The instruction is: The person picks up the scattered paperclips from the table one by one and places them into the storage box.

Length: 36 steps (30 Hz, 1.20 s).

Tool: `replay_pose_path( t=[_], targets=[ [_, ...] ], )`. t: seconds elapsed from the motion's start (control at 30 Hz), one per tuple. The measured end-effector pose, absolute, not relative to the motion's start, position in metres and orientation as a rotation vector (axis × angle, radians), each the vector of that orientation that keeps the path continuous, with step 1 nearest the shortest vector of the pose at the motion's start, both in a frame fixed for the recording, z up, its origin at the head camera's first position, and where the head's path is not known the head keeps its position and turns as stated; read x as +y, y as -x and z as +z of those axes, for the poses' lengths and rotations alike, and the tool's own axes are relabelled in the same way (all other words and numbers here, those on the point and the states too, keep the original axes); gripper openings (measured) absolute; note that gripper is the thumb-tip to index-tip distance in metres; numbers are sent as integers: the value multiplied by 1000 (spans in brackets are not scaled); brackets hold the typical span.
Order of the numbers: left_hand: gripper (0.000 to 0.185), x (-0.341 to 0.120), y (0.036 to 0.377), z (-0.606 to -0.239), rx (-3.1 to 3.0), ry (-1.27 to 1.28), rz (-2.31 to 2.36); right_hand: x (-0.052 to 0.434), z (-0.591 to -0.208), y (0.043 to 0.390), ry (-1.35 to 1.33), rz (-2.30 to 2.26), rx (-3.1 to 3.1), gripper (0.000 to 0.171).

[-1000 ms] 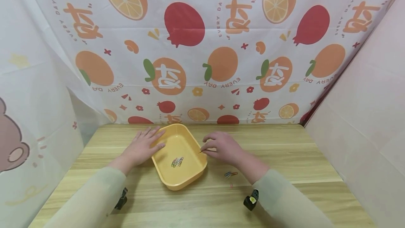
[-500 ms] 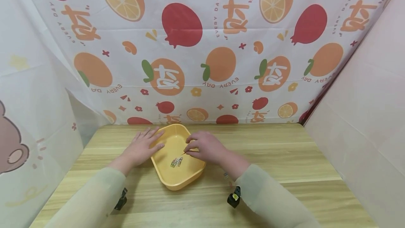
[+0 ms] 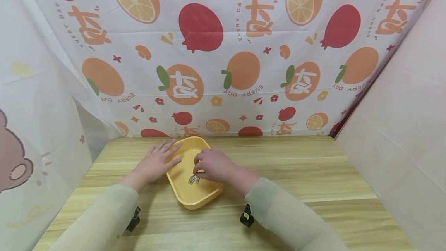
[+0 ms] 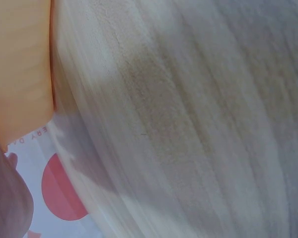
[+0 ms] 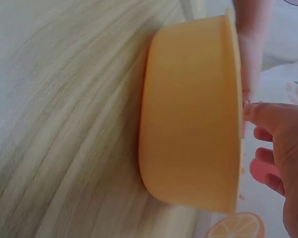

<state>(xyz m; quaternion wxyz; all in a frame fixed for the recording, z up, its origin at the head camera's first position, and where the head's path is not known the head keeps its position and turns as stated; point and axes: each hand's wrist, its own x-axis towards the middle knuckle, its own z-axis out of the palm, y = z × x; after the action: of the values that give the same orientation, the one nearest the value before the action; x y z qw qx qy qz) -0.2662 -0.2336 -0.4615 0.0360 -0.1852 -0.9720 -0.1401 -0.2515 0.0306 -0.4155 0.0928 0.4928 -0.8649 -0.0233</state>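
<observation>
Our right hand (image 3: 211, 165) hangs over the inside of the yellow tub (image 3: 181, 195), fingers curled down with the tips close together just above the small heap of paper clips (image 3: 193, 180) on the tub floor. We cannot tell whether a clip is pinched between those fingertips or whether they are only closing on nothing. In the right wrist view the same hand (image 5: 283, 163) shows past the tub (image 5: 188, 134) rim, fingers bent, with no clip in sight.

Our left hand (image 3: 157, 162) lies flat and relaxed on the table (image 3: 313, 177) against the tub's left rim, fingers straight, a couple of fingertips resting on the edge to steady it.

We judge the step in hand to be putting a clip down among the others in the tub, right under our right fingertips. The next move calls for loosening those fingertips low over the heap, then lifting the hand straight up clear of the near rim without nudging the tub.

The clips lie bunched, their long axes running roughly from the near left to the far right under our hand. The tub's own long axis runs away from us, tilted slightly leftward at its far end
</observation>
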Motion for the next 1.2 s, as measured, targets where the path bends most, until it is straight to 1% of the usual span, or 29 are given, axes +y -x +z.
replay_pose_path(
  t=[0.3,0.7,0.87,1.2],
  targets=[
    [66,-232,263,-459,-2999,568,-444,13,-429,258,-1454,-273,-2614,10],
    [64,-234,263,-461,-3017,551,-447,1,-439,263,-1447,-379,-2639,11],
    [70,-233,263,-462,-3020,554,-441,2,-443,263,-1436,-397,-2649,11],
    [64,-233,264,-461,-3013,550,-437,7,-442,262,-1389,-272,-2693,13]
  ],
)
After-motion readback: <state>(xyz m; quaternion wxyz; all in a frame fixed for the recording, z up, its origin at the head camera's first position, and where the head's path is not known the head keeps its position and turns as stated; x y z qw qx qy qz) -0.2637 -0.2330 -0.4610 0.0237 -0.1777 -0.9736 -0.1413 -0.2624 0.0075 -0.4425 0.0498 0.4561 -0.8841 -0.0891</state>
